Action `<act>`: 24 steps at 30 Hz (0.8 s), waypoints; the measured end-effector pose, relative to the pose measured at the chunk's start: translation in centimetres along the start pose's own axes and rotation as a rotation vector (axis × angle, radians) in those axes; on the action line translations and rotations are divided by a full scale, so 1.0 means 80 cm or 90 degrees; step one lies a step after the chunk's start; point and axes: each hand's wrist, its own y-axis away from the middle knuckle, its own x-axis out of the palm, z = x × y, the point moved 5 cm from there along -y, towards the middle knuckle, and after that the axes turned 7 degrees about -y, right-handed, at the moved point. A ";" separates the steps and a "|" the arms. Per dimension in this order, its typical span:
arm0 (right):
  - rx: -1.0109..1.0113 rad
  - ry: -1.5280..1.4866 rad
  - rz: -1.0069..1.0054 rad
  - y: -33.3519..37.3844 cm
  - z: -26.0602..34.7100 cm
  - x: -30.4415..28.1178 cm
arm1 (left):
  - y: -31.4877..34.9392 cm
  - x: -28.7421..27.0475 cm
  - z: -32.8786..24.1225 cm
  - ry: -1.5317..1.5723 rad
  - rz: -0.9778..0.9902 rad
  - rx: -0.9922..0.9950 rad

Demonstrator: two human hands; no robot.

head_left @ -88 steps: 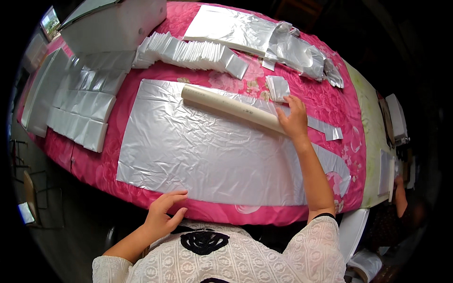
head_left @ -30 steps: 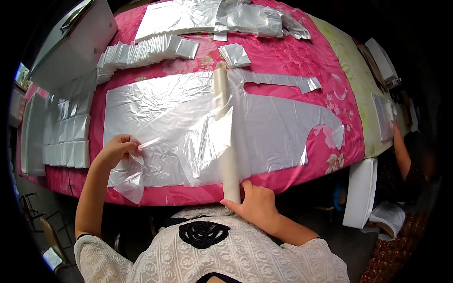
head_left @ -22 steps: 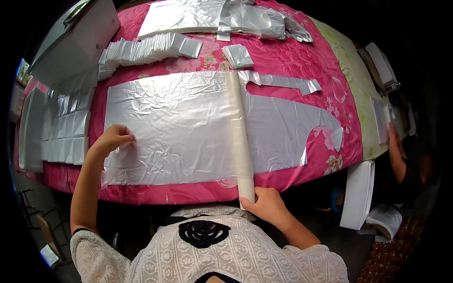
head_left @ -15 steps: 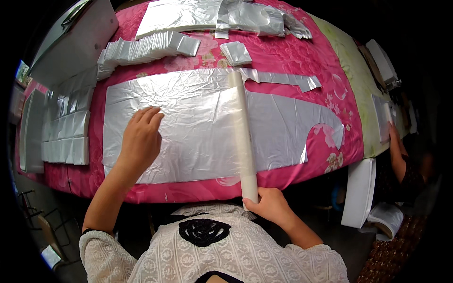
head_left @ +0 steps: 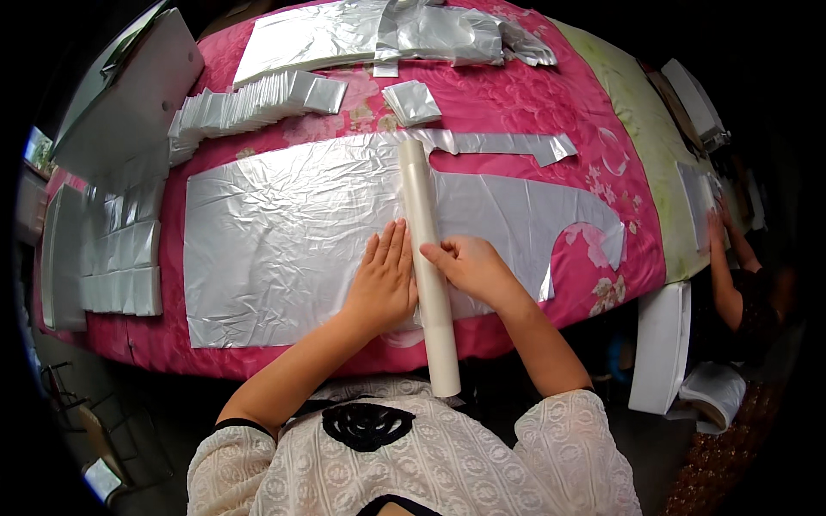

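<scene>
A shiny silvery plastic sheet [head_left: 267,249] lies spread on the pink cloth. At its right end are a curved cut-out and a long narrow strip. Across the sheet, slightly tilted, rests a long cream-white roll [head_left: 418,185], whose near end sticks out past the table edge. My left hand [head_left: 383,277] is flat on the sheet, fingers together and stretched out, close against the roll's left side. From the right, my right hand [head_left: 467,268] grips the roll near its middle, thumb on top.
Folded silvery packets stand in a row [head_left: 249,107], with a small stack [head_left: 411,103] beside them. More sheets [head_left: 310,39] lie at the far side. Packets [head_left: 129,249] and a white box [head_left: 133,86] stand left. At far right another person's hands [head_left: 721,225] touch a white item.
My left hand has come down from above the sheet's left part to beside the roll. My right hand has moved from the roll's near end up to its middle.
</scene>
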 end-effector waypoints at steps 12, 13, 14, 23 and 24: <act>-0.207 -1.103 -0.344 -0.214 -0.038 -0.198 | 0.001 0.000 0.002 -0.006 -0.013 0.002; -0.255 -1.087 -0.329 -0.205 -0.060 -0.254 | -0.001 0.000 -0.001 -0.002 -0.019 0.011; -0.255 -1.101 -0.413 -0.189 -0.068 -0.290 | 0.000 0.001 0.000 0.000 -0.017 0.009; -0.459 -0.751 -0.251 -0.109 0.090 -0.227 | -0.001 0.004 -0.001 0.000 -0.016 0.011; -0.448 -0.673 -0.181 -0.108 0.118 -0.161 | -0.001 0.004 0.000 0.003 -0.015 0.010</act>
